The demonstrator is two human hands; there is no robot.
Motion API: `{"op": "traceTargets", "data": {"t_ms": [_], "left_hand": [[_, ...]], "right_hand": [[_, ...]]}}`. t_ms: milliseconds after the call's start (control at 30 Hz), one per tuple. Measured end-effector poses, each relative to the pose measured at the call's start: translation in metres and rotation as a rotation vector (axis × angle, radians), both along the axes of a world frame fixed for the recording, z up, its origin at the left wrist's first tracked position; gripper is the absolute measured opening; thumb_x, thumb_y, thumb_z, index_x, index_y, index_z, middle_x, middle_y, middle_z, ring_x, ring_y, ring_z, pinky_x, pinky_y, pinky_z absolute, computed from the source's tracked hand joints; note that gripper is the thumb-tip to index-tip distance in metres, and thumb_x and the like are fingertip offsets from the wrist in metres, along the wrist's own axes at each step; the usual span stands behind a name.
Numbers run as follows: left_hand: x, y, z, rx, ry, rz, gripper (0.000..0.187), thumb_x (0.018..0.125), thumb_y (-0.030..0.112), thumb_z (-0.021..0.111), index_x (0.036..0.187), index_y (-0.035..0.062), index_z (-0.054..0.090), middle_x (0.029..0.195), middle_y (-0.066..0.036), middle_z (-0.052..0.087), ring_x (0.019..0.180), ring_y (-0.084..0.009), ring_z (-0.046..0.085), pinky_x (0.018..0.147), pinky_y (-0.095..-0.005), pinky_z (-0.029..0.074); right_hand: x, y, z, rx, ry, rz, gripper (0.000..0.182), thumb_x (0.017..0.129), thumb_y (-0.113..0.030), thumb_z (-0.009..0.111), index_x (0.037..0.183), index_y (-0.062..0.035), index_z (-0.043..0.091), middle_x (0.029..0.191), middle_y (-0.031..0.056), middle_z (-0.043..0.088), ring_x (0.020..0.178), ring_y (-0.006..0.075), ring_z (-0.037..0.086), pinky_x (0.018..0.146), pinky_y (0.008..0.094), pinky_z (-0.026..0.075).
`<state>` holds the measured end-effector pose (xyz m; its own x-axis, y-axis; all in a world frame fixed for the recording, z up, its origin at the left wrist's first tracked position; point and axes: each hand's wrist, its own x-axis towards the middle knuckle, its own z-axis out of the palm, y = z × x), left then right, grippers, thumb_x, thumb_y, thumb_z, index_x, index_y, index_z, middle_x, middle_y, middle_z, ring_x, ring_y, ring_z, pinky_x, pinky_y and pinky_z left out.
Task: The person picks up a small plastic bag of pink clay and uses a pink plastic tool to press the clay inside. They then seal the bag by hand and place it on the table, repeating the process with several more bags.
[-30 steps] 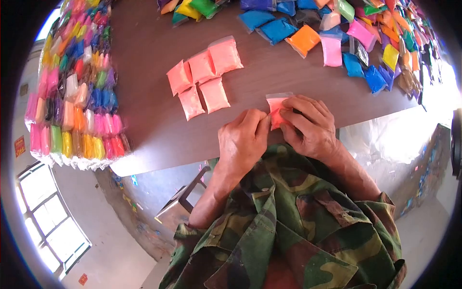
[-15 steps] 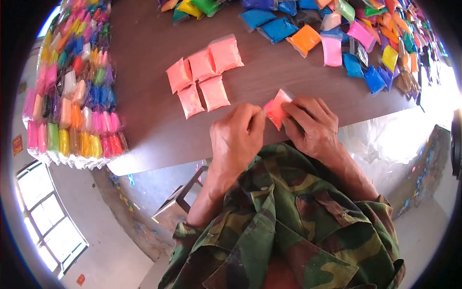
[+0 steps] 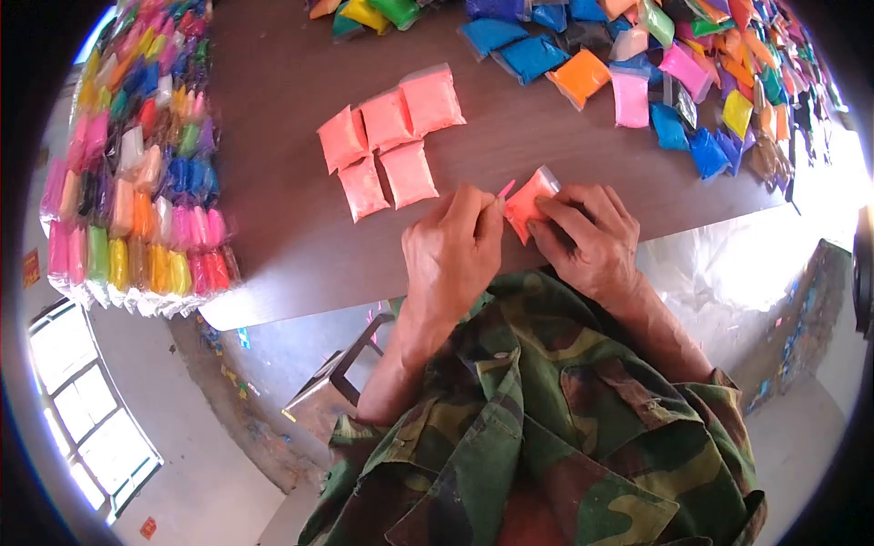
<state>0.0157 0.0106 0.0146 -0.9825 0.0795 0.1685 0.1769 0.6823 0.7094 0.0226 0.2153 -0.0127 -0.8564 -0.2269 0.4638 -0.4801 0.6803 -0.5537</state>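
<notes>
A coral-pink packet (image 3: 528, 206) with a clear edge is pinched by my right hand (image 3: 590, 238) near the table's front edge. Just left of it, my left hand (image 3: 458, 250) is closed, with a small bright pink piece (image 3: 506, 188) sticking up at its fingertips. Beyond my left hand, several coral-pink packets lie together on the table: three in a back row, with one at the right end (image 3: 431, 100), and two in front, one of them at the left (image 3: 364, 188).
Stacks of bagged colourful packets (image 3: 137, 182) line the left side of the brown table (image 3: 273, 182). Loose packets in many colours (image 3: 701, 73) are heaped at the back right. A stool (image 3: 328, 387) stands below the front edge.
The packet in my right hand has turned a little and shows more of its face. A slight gap now separates it from my left hand, where the pink piece points upward.
</notes>
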Motion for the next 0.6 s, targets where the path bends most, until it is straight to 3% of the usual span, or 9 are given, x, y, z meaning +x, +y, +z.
{"op": "traceTargets", "data": {"t_ms": [100, 333, 600], "left_hand": [[0.017, 0.005, -0.005, 0.089, 0.047, -0.021, 0.013, 0.094, 0.003, 0.081, 0.092, 0.0026, 0.068, 0.081, -0.017, 0.072, 0.068, -0.0343, 0.072, 0.060, -0.0407, 0.054], [0.001, 0.000, -0.023, -0.075, 0.009, 0.059, 0.012, 0.096, 0.006, 0.079, 0.091, 0.0048, 0.069, 0.079, -0.018, 0.070, 0.067, -0.0358, 0.071, 0.061, -0.0419, 0.054], [0.010, -0.003, -0.019, 0.037, -0.006, 0.092, 0.011, 0.096, 0.004, 0.081, 0.093, 0.0014, 0.071, 0.078, -0.015, 0.071, 0.063, -0.0219, 0.069, 0.060, -0.0357, 0.053]], "right_hand": [[0.001, -0.001, 0.000, -0.003, 0.009, -0.014, 0.030, 0.077, -0.010, 0.093, 0.104, -0.0056, 0.080, 0.099, 0.0075, 0.069, 0.083, 0.0289, 0.068, 0.070, 0.0410, 0.057], [-0.004, -0.003, -0.006, -0.024, 0.051, -0.028, 0.029, 0.074, -0.013, 0.095, 0.097, -0.0112, 0.078, 0.096, 0.0033, 0.066, 0.079, 0.0262, 0.068, 0.067, 0.0384, 0.056], [-0.007, 0.000, 0.001, 0.042, 0.098, 0.061, 0.030, 0.077, -0.012, 0.092, 0.104, -0.0127, 0.080, 0.117, 0.0035, 0.069, 0.103, 0.0274, 0.070, 0.078, 0.0424, 0.055]]}}
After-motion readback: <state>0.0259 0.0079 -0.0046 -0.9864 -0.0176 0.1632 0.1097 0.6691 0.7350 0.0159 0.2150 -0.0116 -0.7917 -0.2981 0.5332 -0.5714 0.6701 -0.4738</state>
